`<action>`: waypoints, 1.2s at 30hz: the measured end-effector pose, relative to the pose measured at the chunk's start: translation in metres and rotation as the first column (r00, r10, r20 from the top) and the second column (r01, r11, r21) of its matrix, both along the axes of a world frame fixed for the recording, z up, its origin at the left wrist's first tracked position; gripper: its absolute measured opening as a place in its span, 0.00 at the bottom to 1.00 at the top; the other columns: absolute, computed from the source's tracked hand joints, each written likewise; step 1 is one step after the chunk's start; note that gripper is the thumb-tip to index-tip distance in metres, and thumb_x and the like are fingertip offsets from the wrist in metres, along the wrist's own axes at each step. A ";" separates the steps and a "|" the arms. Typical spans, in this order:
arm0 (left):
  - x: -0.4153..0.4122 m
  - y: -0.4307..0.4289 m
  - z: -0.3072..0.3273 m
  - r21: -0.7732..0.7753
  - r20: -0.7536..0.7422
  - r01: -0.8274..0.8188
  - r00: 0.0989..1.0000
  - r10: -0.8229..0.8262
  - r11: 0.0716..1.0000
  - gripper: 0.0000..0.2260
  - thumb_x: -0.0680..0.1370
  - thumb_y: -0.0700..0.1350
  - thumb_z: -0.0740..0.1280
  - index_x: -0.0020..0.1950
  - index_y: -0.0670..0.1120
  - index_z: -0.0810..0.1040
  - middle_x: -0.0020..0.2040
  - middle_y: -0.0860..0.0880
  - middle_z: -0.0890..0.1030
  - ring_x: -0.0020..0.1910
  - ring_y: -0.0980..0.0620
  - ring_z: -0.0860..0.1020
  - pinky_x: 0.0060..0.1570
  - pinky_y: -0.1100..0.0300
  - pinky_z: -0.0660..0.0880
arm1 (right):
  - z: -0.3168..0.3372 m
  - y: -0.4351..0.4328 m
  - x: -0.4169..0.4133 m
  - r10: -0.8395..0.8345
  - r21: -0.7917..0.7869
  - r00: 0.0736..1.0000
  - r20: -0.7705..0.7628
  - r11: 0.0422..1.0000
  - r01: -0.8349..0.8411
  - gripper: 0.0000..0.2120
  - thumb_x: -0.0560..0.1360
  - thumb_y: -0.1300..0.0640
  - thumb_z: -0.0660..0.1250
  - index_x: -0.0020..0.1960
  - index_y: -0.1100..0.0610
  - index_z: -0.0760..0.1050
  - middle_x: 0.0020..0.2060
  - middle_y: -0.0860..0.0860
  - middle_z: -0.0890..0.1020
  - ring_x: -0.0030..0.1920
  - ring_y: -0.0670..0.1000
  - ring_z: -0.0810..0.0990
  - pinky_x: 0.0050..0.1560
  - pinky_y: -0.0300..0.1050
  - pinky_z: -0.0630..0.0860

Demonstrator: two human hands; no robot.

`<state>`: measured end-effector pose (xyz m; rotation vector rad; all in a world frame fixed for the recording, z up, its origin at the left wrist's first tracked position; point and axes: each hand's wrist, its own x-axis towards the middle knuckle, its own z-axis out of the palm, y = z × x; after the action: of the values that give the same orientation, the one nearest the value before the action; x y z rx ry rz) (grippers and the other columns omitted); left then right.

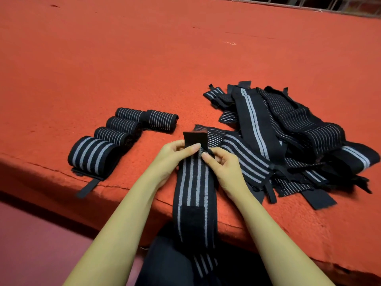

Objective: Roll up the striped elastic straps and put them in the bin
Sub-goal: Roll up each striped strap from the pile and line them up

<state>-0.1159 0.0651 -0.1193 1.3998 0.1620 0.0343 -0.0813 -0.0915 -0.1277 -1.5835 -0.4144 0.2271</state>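
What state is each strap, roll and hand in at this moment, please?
strap: unrolled, top end folded over, hanging off the table edge.
left hand: pinches the strap's top end.
right hand: pinches the strap's top end.
rolls: five, rolled up, lying on the table.
pile: loose straps, unrolled, tangled.
bin: not in view.

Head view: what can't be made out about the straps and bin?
- Bin: nowhere in the head view, so its place cannot be told.
- Held strap: lower end hangs past the table edge and merges with dark clothing at the bottom edge.
- Pile of loose straps: they overlap, so no count.
- Strap's pinched part: covered by left hand and right hand.
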 end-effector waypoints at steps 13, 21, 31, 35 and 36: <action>0.019 -0.016 0.010 0.027 0.156 -0.216 0.965 0.209 0.976 0.06 0.76 0.38 0.69 0.51 0.44 0.83 0.46 0.48 0.85 0.47 0.54 0.82 0.49 0.62 0.77 | 0.002 -0.003 0.001 0.049 0.019 0.997 -0.059 0.999 -0.047 0.11 0.78 0.62 0.66 0.37 0.58 0.72 0.28 0.48 0.74 0.32 0.45 0.71 0.34 0.37 0.68; 0.019 -0.021 0.012 0.190 0.262 -0.290 0.936 0.236 0.938 0.04 0.77 0.37 0.67 0.50 0.42 0.81 0.45 0.50 0.83 0.44 0.60 0.79 0.48 0.67 0.74 | -0.001 -0.004 0.002 0.024 0.032 0.997 -0.068 0.999 -0.022 0.03 0.77 0.60 0.68 0.44 0.57 0.78 0.31 0.49 0.81 0.35 0.45 0.78 0.40 0.39 0.75; -0.007 -0.032 0.004 0.055 0.187 -0.194 0.966 0.181 0.979 0.05 0.76 0.38 0.69 0.51 0.43 0.76 0.48 0.48 0.83 0.42 0.58 0.81 0.44 0.63 0.77 | 0.010 -0.021 -0.011 0.041 0.042 0.997 -0.060 0.998 -0.038 0.08 0.77 0.64 0.65 0.53 0.57 0.81 0.40 0.48 0.85 0.39 0.43 0.81 0.39 0.34 0.75; -0.006 -0.046 0.007 0.348 0.090 0.084 0.988 -0.122 0.934 0.08 0.78 0.45 0.68 0.57 0.47 0.78 0.44 0.53 0.81 0.36 0.64 0.76 0.32 0.67 0.70 | 0.004 -0.055 -0.018 -0.002 -0.004 0.997 -0.080 1.000 0.002 0.09 0.79 0.60 0.64 0.56 0.57 0.81 0.36 0.53 0.83 0.22 0.45 0.71 0.19 0.36 0.66; -0.006 -0.052 0.006 0.418 0.079 0.115 0.984 -0.162 0.901 0.07 0.78 0.46 0.67 0.54 0.46 0.79 0.43 0.52 0.82 0.38 0.63 0.76 0.36 0.65 0.72 | 0.003 -0.060 -0.019 -0.025 0.014 0.996 -0.081 1.000 0.027 0.09 0.79 0.60 0.64 0.56 0.57 0.81 0.40 0.54 0.84 0.26 0.47 0.76 0.24 0.37 0.71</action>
<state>-0.1218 0.0133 -0.1134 1.8256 -0.0440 0.0298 -0.1004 -0.1516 -0.1251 -1.5589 -0.3317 0.2666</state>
